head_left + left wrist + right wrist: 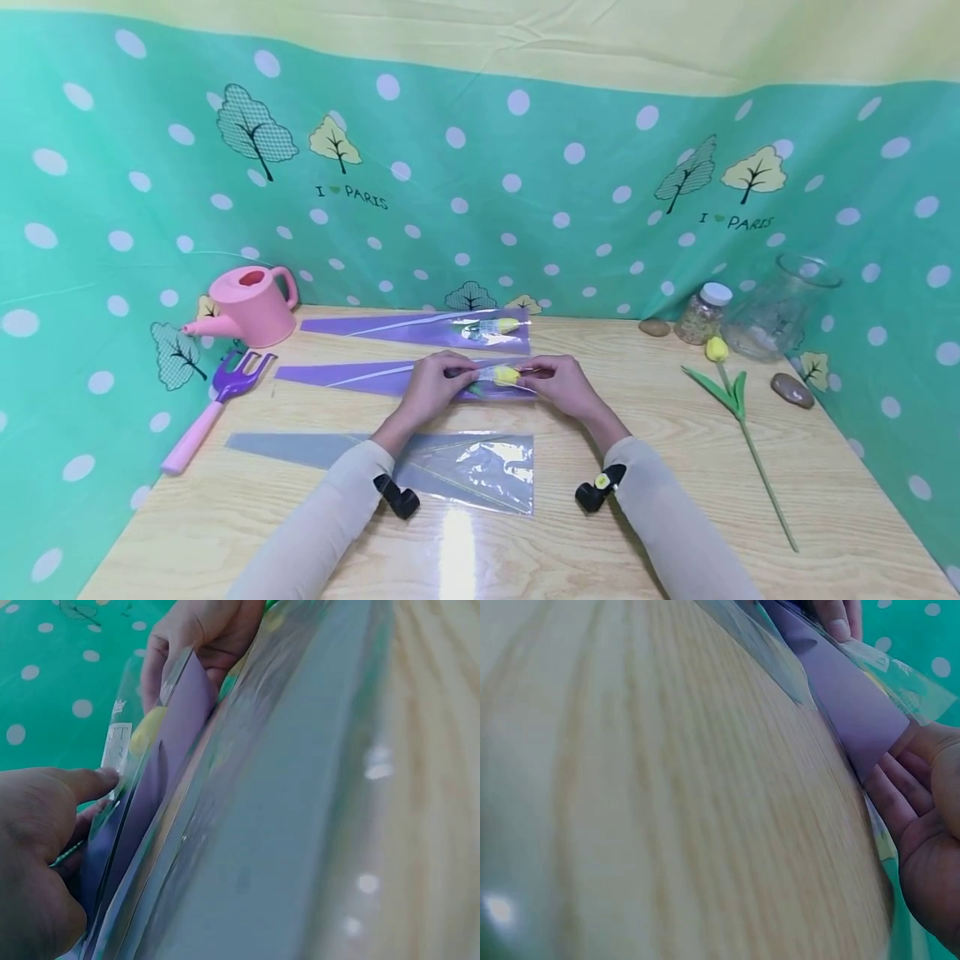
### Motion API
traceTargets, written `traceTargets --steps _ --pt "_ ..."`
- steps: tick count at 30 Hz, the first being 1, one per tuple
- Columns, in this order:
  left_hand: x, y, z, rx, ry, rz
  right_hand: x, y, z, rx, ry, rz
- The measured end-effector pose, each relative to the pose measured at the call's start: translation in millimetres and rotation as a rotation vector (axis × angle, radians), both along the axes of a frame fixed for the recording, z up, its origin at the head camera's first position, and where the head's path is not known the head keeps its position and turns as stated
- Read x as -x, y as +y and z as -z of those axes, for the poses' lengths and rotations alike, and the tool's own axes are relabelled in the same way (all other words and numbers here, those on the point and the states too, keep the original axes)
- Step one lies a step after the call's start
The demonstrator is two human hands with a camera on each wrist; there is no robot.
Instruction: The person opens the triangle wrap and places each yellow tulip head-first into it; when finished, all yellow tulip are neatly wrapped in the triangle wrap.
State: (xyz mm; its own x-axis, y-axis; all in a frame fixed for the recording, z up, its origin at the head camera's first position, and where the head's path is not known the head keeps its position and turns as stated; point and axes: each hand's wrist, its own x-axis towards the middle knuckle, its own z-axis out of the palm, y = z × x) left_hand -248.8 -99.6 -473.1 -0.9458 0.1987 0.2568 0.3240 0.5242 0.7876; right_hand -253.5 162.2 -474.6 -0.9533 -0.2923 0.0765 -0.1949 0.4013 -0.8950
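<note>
Pinching purple sleeve [390, 379] mouth: left hand [433, 387], right hand [558, 385].

Looks like a little home craft corner

Wooden table [675, 533]; polka-dot tree backdrop [525, 167]; toy pink watering can [251, 307]; purple fork [225, 392]; glass jar [780, 308]

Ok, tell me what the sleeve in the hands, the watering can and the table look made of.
Sleeve: thin glossy plastic film, purple and clear; it glints. Watering can: probably matte pink moulded plastic. Table: light wood or wood-look laminate, with visible grain.

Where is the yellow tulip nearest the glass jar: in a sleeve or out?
Out: the loose yellow tulip lies bare on the wooden table, unwrapped.
</note>
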Motion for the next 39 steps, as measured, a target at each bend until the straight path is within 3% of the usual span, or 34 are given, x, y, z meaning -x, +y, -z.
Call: traceTargets --steps 10,15,19,23,26,29,33,39 --pt "9.3 0.1 -4.9 0.039 0.008 0.000 -3.1 13.6 -8.5 -0.055 0.013 0.054" --pt "5.6 -3.8 -10.3 0.084 0.001 0.001 -22.8 33.3 -18.4 -0.022 -0.004 0.128" --pt "-13.7 -10.4 -21.3 0.118 0.012 0.032 -52.4 47.3 -23.0 -0.053 -0.006 0.114" --pt "-47.0 -18.0 -29.9 0.143 0.004 0.129 -79.7 52.0 -25.4 -0.066 0.016 0.070" --pt "-72.0 -22.9 -30.0 0.130 -0.050 0.214 -94.0 45.8 -25.8 -0.018 0.001 0.025" --pt "-89.2 -25.7 -26.2 0.116 -0.105 0.290 -103.7 34.5 -24.1 0.019 -0.032 -0.046" --pt "-97.9 -24.6 -18.9 0.125 -0.140 0.334 -110.0 21.7 -18.6 -0.043 -0.018 -0.124" --pt "-93.4 -19.6 -10.7 0.135 -0.127 0.283 -108.8 13.7 -15.0 -0.184 0.131 -0.140"
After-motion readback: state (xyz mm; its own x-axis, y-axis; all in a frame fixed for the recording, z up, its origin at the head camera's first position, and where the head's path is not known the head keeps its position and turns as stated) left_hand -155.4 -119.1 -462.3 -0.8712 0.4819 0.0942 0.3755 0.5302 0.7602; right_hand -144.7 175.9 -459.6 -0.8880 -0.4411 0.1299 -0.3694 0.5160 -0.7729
